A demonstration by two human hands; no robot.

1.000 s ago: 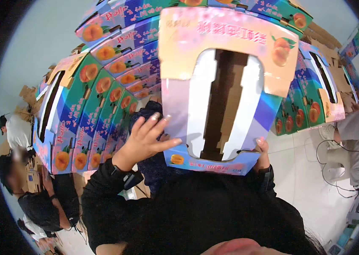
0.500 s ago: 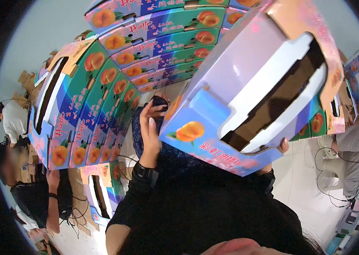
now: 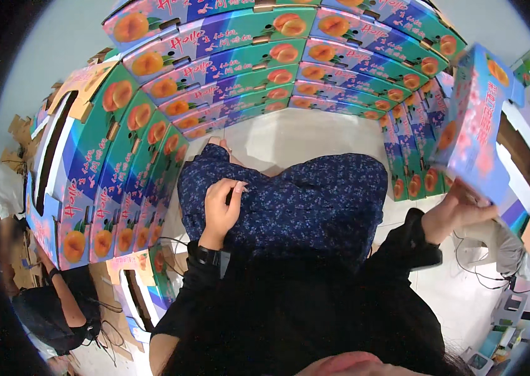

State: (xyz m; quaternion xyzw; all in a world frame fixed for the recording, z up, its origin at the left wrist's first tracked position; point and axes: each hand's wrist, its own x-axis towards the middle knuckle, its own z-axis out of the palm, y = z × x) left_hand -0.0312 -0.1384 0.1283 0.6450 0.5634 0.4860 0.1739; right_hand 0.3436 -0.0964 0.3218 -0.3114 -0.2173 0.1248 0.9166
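Note:
My right hand (image 3: 456, 214) grips the lower edge of a printed cardboard fruit box (image 3: 465, 125), raised and tilted at the right. Its walls are blue, lilac and pink with peach pictures, and a long slot in its white-edged top shows a brown inside. Some of the gripping fingers are hidden beneath the box. Above my lap, in dark blue flowered cloth (image 3: 315, 194), hovers my left hand (image 3: 222, 210). Its fingers are loosely bent, the thumb a little apart, and nothing is in them.
Matching boxes form a tall stack (image 3: 215, 69) in front, another stack (image 3: 108, 156) at my left and a lower one (image 3: 418, 144) at the right. A person in black (image 3: 58, 307) sits at far left. Cables (image 3: 481, 269) trail over the pale floor.
The box has swung from in front of me to the far right, carried by my right hand. My left hand has left its side and moved down over my lap.

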